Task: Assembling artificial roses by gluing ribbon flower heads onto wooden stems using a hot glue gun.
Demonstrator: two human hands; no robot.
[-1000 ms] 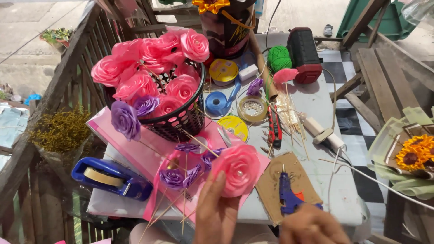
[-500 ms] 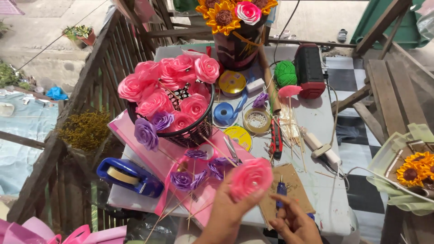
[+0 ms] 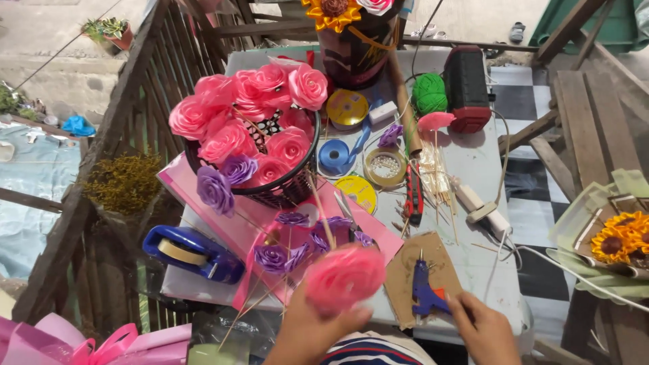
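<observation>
Fingers (image 3: pixel 318 318) of the left hand (image 3: pixel 307 331) are closed around the base of a pink ribbon rose (image 3: pixel 345 277), holding it up, blurred, over the near edge of the tabletop (image 3: pixel 473 243). The right hand (image 3: pixel 483 331) reaches toward a blue glue gun (image 3: pixel 424 292) that stands on a piece of brown cardboard (image 3: pixel 422 270) just right of the rose; its fingers are at the gun's handle, though whether they grip it cannot be told.

Behind the rose, small purple ribbon flowers (image 3: pixel 297 247) on thin sticks lie on a pink sheet (image 3: pixel 270 223). A black mesh basket (image 3: pixel 284 189) at the far left of the tabletop is filled with pink roses (image 3: pixel 250 115) and two purple ones (image 3: pixel 223 182). A blue tape dispenser (image 3: pixel 193 251) sits at the near left corner.

Toward the middle lie a blue ribbon roll (image 3: pixel 334 155), a yellow roll (image 3: pixel 347 108), a clear tape roll (image 3: pixel 384 165), a red-and-black utility knife (image 3: pixel 413 196) and a bundle of wooden skewers (image 3: pixel 436 179). Farther back stand a dark vase (image 3: pixel 355 57) with a yellow paper sunflower (image 3: pixel 331 13), a ball of green yarn (image 3: pixel 430 91) and a red-and-black device (image 3: pixel 468 88). At the right edge of the scene, off the tabletop, sunflowers (image 3: pixel 618 236) rest in pale green wrapping. A wooden railing (image 3: pixel 122 128) runs along the left.
</observation>
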